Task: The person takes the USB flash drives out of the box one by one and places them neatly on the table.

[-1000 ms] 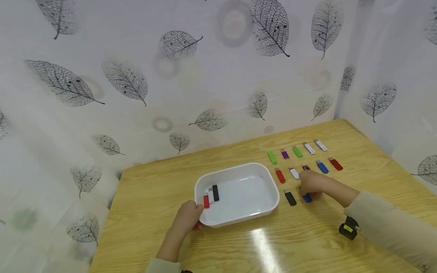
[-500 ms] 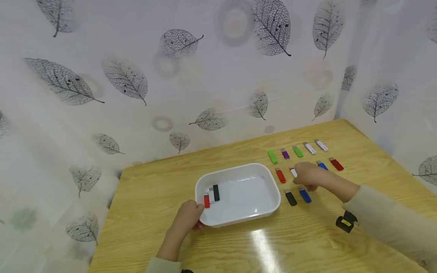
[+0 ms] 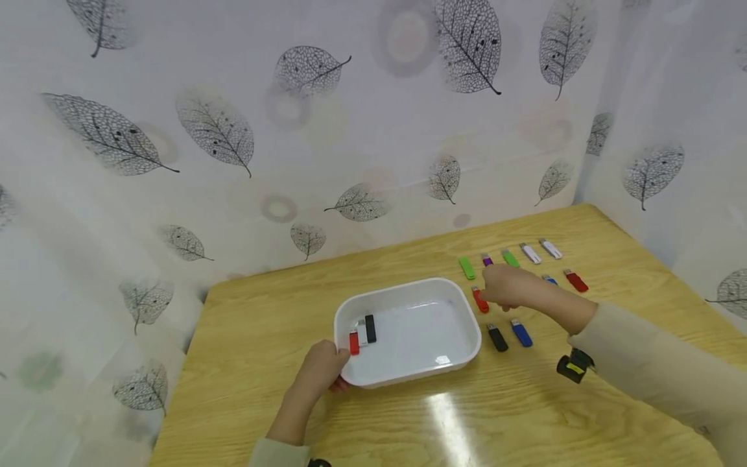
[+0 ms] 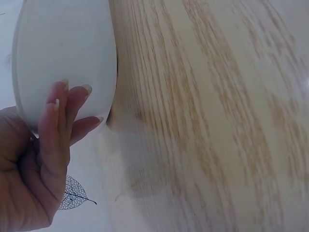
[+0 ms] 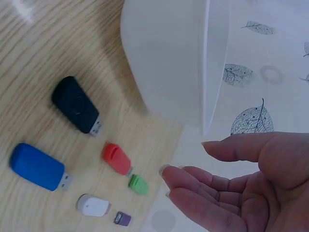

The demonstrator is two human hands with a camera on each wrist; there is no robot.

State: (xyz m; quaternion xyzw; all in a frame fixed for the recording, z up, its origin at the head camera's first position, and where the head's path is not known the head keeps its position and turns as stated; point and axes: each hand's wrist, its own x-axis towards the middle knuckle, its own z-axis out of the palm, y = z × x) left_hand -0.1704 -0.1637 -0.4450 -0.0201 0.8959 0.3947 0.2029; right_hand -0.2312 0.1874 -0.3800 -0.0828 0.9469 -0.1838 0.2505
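My left hand point(image 3: 318, 370) grips the left end of a white plastic tray point(image 3: 417, 334), thumb at the rim and fingers against the outer wall point(image 4: 63, 58). Inside the tray lie a red USB stick point(image 3: 354, 342), a white one point(image 3: 362, 333) and a black one point(image 3: 370, 328). My right hand point(image 3: 509, 287) hovers right of the tray beside a red USB stick point(image 3: 480, 299). Its thumb and fingers are apart, with nothing between them, in the right wrist view. A white USB stick point(image 5: 93, 205) is hidden by this hand in the head view.
Black point(image 3: 497, 338) and blue point(image 3: 522, 333) USB sticks lie nearest me on the wooden table point(image 3: 262, 311). Behind are green point(image 3: 467, 268), purple point(image 3: 487, 259), white point(image 3: 530, 253) and dark red point(image 3: 576, 280) ones. Leaf-patterned curtain point(image 3: 233, 194) surrounds the table's back and sides.
My right hand has moved left and away from me, from the blue stick towards the red one near the tray, uncovering the blue stick. My left hand stays on the tray.
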